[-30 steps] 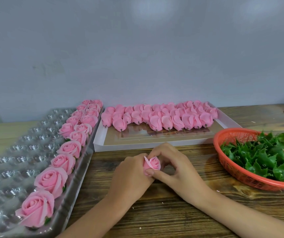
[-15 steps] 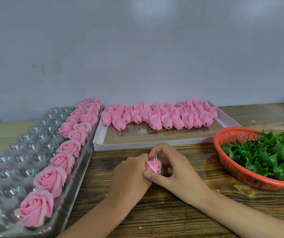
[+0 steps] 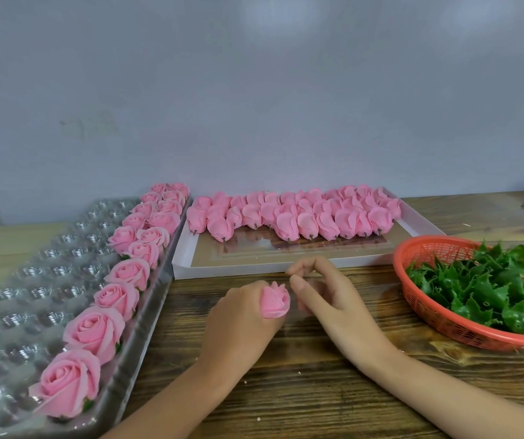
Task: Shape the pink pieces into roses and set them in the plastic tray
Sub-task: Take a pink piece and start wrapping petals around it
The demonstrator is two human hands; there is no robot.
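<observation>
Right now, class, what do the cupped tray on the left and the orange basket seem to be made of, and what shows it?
The cupped tray looks like thin clear moulded plastic, glossy: highlights glint in each cup. The orange basket looks like moulded plastic, slightly shiny: its wall is a regular open lattice.

In front of the white box [image 3: 254, 269] of pink pieces [image 3: 286, 217], the left hand [image 3: 241, 321] grips a pink bud [image 3: 274, 300]; the right hand [image 3: 325, 294], loosely curled, hovers just beside it. Left of the box: plastic tray [image 3: 32, 280] with roses [image 3: 96, 331]. Right: basket [image 3: 420, 294] of leaves [image 3: 491, 289].
</observation>
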